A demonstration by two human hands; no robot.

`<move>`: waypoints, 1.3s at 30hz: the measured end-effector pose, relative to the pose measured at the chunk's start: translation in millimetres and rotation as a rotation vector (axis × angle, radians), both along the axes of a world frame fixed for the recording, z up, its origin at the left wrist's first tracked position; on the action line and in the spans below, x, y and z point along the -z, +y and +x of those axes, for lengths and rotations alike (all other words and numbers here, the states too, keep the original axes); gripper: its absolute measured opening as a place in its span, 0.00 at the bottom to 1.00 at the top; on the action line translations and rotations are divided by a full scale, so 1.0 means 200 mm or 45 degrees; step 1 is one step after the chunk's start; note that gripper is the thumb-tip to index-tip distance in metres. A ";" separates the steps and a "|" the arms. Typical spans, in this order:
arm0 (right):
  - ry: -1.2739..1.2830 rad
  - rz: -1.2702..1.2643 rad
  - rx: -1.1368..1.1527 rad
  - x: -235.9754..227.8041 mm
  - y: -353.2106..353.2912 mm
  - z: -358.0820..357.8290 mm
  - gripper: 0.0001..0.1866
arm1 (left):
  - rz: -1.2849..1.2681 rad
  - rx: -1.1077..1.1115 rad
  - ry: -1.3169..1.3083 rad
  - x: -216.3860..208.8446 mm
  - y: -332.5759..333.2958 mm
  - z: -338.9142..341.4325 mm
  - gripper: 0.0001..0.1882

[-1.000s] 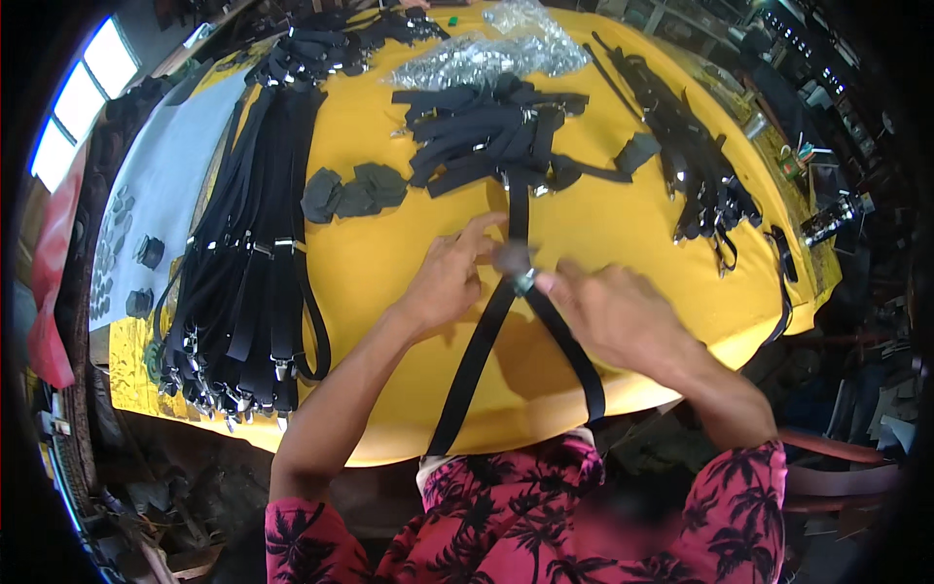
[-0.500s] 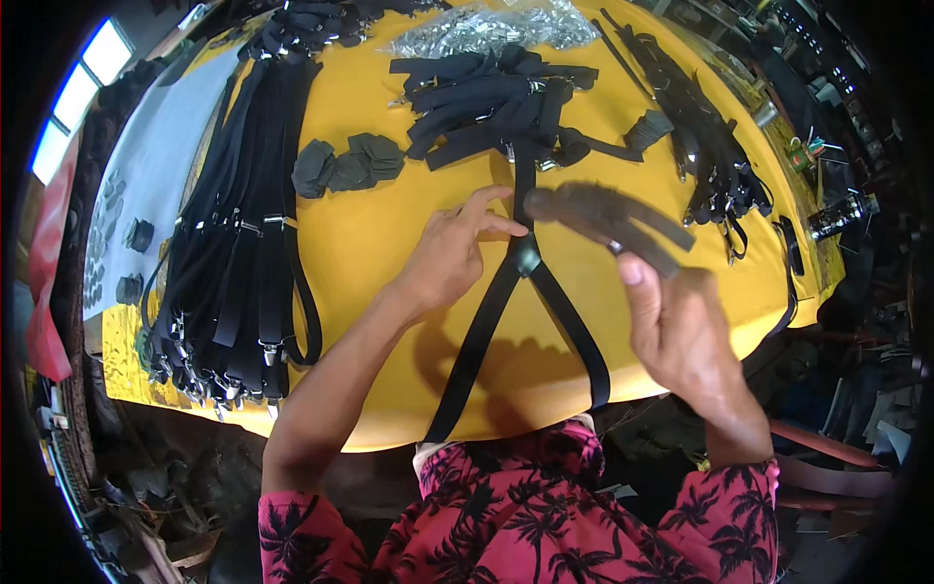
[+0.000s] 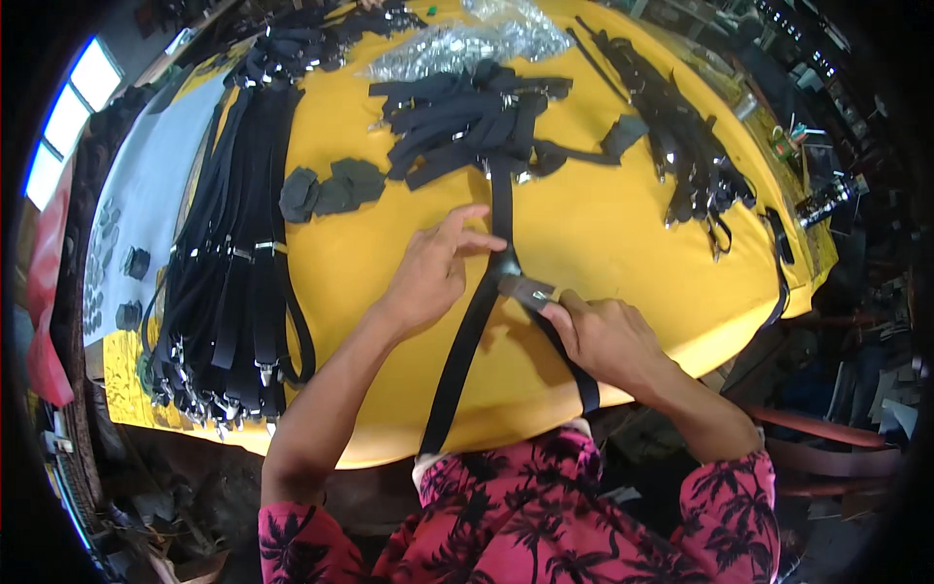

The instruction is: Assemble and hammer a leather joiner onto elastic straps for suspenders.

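A black elastic suspender strap (image 3: 501,206) runs down the middle of the yellow table and forks into two legs that pass over the near edge. At the fork sits a dark shiny joining patch (image 3: 506,263). My left hand (image 3: 428,268) has its fingers stretched out and apart, one fingertip touching the strap just above the patch. My right hand (image 3: 608,336) grips a dark hand tool (image 3: 525,290) whose end is against or just above the patch. Blur and my fingers hide what kind of tool it is.
Suspenders lie piled at the left (image 3: 238,263), at the far middle (image 3: 467,117) and at the right (image 3: 681,136). Stacks of dark patches (image 3: 336,188) rest left of the strap. A clear bag of metal clips (image 3: 467,44) lies at the back.
My right hand has brought the tool down and left, from above the strap to the patch. My left hand stays at the strap. The whole view has shifted slightly.
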State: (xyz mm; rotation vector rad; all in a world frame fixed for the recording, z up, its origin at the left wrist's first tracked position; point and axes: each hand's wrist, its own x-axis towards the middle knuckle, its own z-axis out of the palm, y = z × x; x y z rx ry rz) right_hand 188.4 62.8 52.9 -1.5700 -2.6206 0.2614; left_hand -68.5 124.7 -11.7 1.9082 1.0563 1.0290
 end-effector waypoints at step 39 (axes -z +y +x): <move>0.538 -0.171 0.119 -0.04 0.21 0.03 0.29 | 0.032 -0.169 0.303 -0.05 -0.09 0.06 0.41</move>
